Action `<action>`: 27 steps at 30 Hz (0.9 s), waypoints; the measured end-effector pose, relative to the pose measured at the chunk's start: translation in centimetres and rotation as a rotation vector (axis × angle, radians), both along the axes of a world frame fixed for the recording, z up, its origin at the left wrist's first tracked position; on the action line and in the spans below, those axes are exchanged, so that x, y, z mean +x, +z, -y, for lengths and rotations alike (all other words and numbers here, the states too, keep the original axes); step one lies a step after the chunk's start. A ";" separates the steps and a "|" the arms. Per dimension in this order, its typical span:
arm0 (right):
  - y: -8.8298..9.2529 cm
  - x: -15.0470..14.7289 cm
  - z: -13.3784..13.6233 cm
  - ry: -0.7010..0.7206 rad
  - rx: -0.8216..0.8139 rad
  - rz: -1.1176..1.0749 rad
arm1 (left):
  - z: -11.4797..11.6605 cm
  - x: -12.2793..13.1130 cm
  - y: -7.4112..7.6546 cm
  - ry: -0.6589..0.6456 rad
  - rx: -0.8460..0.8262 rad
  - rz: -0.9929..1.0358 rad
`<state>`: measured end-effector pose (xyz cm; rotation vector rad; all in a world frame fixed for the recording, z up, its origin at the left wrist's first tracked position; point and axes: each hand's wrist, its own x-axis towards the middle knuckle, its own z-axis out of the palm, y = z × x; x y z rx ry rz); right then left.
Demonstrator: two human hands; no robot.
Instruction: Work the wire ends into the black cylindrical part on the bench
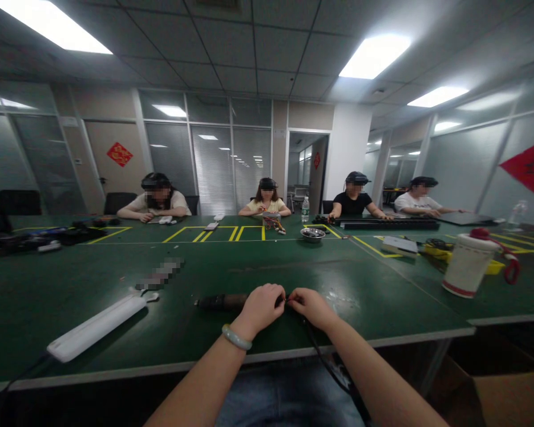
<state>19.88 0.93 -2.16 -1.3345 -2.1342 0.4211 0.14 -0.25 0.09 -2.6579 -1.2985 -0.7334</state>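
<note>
A dark, slim cylindrical tool, seemingly a corded electric screwdriver (225, 302), lies on the green table with its narrow tip pointing left. My left hand (262, 307) is closed around its rear end, which the fingers partly hide. Close beside it, my right hand (312, 306) is closed in a pinch where a black cord (314, 339) meets the tool. Between the two sets of fingertips is something small and dark, too small to make out. The cord runs from under my right hand over the table's front edge.
A long white bar (98, 325) with a cord lies at left. At right stand a white cup (469, 265) and a yellow tray (438, 255). A metal bowl (312, 235) and a water bottle (305, 210) sit farther back. Several people are seated across the table (160, 344).
</note>
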 end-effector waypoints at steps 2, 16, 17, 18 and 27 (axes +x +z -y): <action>0.0 0.0 0.0 -0.008 0.033 0.009 | 0.0 0.0 0.1 0.001 -0.002 -0.001; 1.2 -0.4 -0.9 0.019 0.013 0.120 | 0.2 0.1 0.3 0.021 -0.006 -0.021; 1.2 -0.5 -0.9 0.013 0.013 0.126 | 0.2 0.1 0.3 0.025 -0.006 -0.026; 1.2 -0.6 -0.9 0.007 0.013 0.130 | 0.2 0.1 0.3 0.027 -0.005 -0.032; 1.6 -1.0 -0.8 -0.006 0.029 0.191 | 0.5 0.2 0.7 0.007 0.012 -0.043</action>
